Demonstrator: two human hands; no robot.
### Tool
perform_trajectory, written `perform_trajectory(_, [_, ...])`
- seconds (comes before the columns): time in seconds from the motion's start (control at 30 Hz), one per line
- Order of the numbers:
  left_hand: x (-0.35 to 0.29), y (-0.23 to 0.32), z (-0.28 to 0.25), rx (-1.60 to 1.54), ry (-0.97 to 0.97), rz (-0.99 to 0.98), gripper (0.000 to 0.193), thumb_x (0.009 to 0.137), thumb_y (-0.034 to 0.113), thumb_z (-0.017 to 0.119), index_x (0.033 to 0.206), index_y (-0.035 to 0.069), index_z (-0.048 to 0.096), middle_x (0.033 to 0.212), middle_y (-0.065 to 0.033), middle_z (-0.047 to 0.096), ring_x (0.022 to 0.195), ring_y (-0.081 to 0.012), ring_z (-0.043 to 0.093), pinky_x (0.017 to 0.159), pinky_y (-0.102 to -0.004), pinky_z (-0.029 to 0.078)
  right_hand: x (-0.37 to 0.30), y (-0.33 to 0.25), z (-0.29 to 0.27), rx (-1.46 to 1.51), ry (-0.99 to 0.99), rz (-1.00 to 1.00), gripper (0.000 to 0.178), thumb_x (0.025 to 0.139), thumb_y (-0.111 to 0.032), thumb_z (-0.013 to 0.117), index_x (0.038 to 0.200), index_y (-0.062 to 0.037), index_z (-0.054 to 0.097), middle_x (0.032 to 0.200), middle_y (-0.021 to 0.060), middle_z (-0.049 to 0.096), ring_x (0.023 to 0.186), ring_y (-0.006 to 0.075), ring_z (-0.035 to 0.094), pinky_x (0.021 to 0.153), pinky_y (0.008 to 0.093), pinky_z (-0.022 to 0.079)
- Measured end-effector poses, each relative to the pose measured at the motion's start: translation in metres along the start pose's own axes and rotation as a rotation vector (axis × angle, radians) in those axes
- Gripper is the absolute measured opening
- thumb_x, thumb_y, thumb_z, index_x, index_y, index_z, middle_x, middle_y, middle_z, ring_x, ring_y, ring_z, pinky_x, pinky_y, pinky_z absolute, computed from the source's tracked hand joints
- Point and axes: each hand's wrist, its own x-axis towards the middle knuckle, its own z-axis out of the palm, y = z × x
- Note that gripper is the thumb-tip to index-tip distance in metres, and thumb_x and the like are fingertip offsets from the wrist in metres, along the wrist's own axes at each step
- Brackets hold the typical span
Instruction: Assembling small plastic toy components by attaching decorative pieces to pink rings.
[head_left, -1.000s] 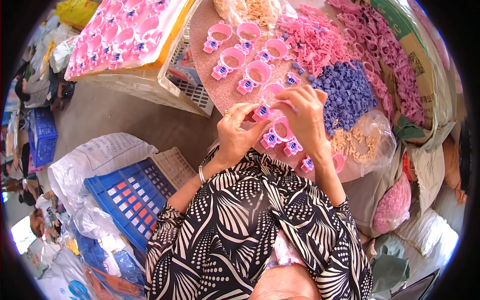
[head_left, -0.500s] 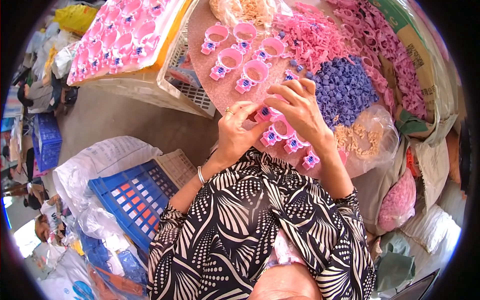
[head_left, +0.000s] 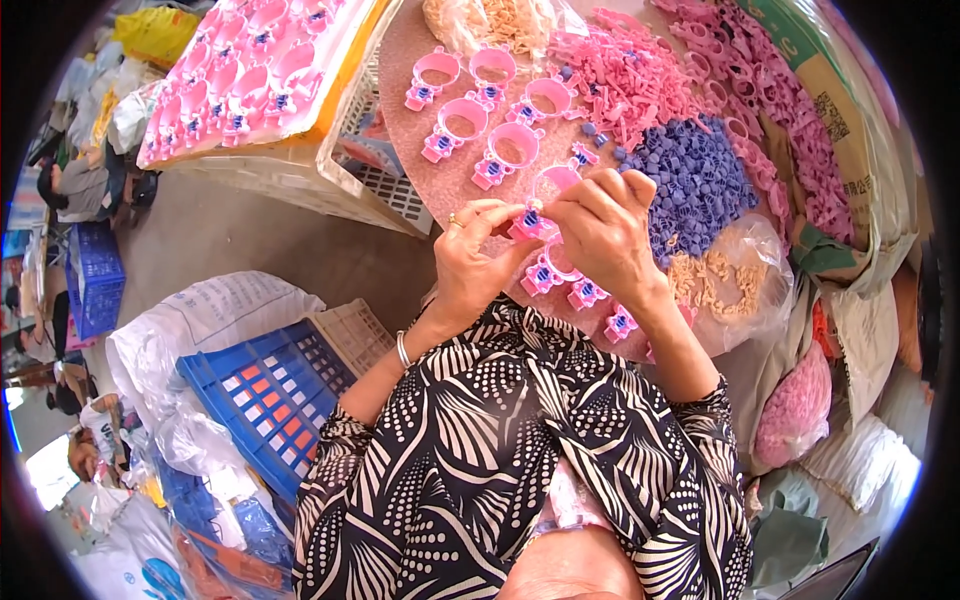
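Both hands pinch one pink ring toy over the near part of the round board.

Since a moment ago the left hand (head_left: 475, 262) and right hand (head_left: 600, 230) have closed in tighter, fingers gripping the pink ring piece (head_left: 540, 205) between them, a blue insert apparently being pressed home. On the round board (head_left: 420, 130) five finished rings (head_left: 490, 110) lie toward its far edge, about four more (head_left: 580, 290) near its front edge, though the hands hide some. One heap of blue caps (head_left: 700, 185) sits at its right edge.
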Motion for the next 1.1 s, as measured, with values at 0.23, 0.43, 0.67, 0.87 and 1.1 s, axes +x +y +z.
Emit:
perform_trajectory(0.23, [-0.001,-0.003,0.001,0.085,0.008,0.062,0.041,0.066,0.007,0.086,0.104,0.006,0.071,0.099,-0.0088,0.066,0.078,-0.0189,0.068,0.069,-0.0293,0.056,0.002,0.000,0.004,-0.047,-0.088,-0.051,0.017,0.066,-0.012,0.065,0.081,-0.0158,0.069,0.081,-0.0056,0.057,0.085,0.0130,0.055,0.087,0.0341,0.032])
perform_trajectory(0.43, [-0.002,-0.008,-0.005,0.095,0.007,0.208,0.040,0.066,0.007,0.086,0.103,0.005,0.071,0.099,-0.0078,0.067,0.079,-0.0188,0.069,0.069,-0.0291,0.056,0.008,0.005,0.002,0.009,-0.179,-0.173,0.015,0.067,-0.012,0.065,0.081,-0.0145,0.068,0.081,-0.0042,0.057,0.087,0.0135,0.055,0.088,0.0348,0.032])
perform_trajectory(0.67, [-0.009,-0.012,-0.003,-0.008,0.010,0.113,0.041,0.067,0.001,0.086,0.105,0.002,0.070,0.102,-0.0076,0.067,0.088,-0.0141,0.066,0.075,-0.0258,0.055,-0.002,-0.002,0.018,0.110,-0.166,0.110,0.013,0.075,-0.011,0.072,0.087,-0.0133,0.071,0.084,-0.0012,0.062,0.089,0.0173,0.057,0.088,0.0362,0.033])
perform_trajectory(0.87, [-0.009,-0.012,-0.006,0.111,-0.060,-0.189,0.040,0.069,0.007,0.086,0.105,0.002,0.069,0.101,-0.0103,0.067,0.084,-0.0167,0.067,0.072,-0.0289,0.055,0.003,0.020,-0.003,0.054,-0.168,0.277,0.031,0.082,-0.011,0.070,0.112,-0.0129,0.069,0.096,0.0026,0.069,0.093,0.0198,0.060,0.089,0.0351,0.034])
perform_trajectory(1.1, [-0.003,-0.024,-0.005,0.482,-0.015,0.159,0.042,0.071,0.014,0.084,0.107,0.002,0.066,0.101,-0.0151,0.066,0.093,-0.0323,0.064,0.081,-0.0393,0.052,-0.005,0.058,-0.017,-0.048,-0.057,0.364,0.016,0.085,-0.011,0.066,0.099,-0.0131,0.072,0.090,0.0018,0.069,0.088,0.0185,0.062,0.085,0.0349,0.036])
